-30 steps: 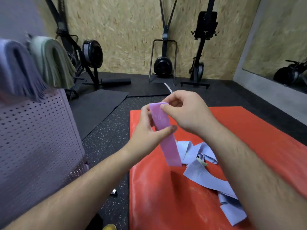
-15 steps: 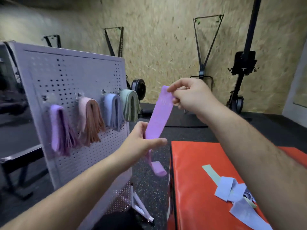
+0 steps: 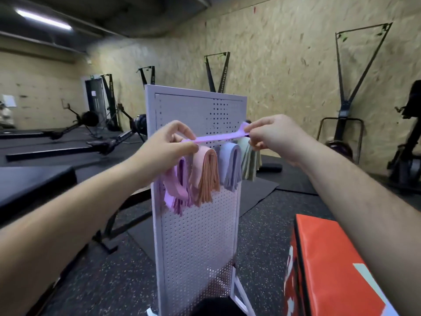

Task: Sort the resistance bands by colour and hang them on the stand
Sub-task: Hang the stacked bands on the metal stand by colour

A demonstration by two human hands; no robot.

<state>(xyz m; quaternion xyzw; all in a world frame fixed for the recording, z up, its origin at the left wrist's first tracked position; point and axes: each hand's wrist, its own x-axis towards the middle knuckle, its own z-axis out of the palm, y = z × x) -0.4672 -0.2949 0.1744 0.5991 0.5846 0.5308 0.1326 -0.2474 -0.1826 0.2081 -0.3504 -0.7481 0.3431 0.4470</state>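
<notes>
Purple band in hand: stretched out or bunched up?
Stretched out: the purple band spans level between the left hand and right hand, in front of the stand.

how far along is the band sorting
Done: a purple bundle, orange bundle, blue bundle and green bundle hang on the stand. In hand: left hand and right hand stretch one purple band in front of them, not yet hung. Left: hanging it; a pale strip on the red pad may be another.
</notes>
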